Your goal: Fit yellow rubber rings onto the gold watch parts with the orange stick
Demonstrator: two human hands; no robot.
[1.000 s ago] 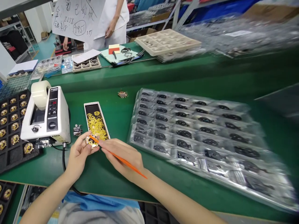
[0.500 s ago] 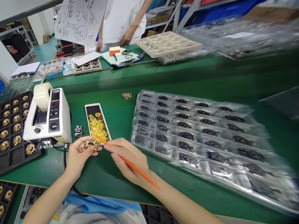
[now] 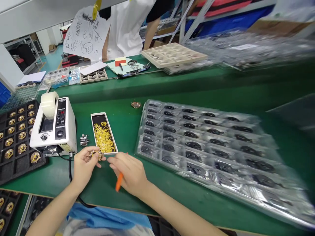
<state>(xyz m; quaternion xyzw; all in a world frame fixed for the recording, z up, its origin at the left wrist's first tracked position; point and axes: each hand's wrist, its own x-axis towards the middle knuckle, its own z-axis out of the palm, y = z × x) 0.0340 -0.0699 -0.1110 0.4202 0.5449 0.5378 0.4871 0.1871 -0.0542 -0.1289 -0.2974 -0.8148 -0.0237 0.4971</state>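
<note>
My left hand (image 3: 85, 167) is closed, pinching a small round gold-coloured watch case (image 3: 96, 154) between thumb and fingers, just below the white box. Beside it, my right hand (image 3: 130, 172) is curled around a slender orange tool (image 3: 119, 182) whose thick end points down toward me. The tool's other end is mostly hidden by my fingers, and this hand is apart from the watch case. The white open box (image 3: 112, 129) holds a heap of yellow rings (image 3: 104, 139) on a black bottom.
A tape dispenser (image 3: 66, 131) and a tally counter (image 3: 84, 140) stand left, near a black tray (image 3: 14, 167) of gold cases. Another case (image 3: 136, 104) lies behind. At right is a clear plastic tray (image 3: 157, 160) of black parts. A person (image 3: 125, 29) stands across the bench.
My right hand has drawn back slightly from the watch case, and the orange tool has swung in the fingers so its thick end points down. My left hand still holds the case.
</note>
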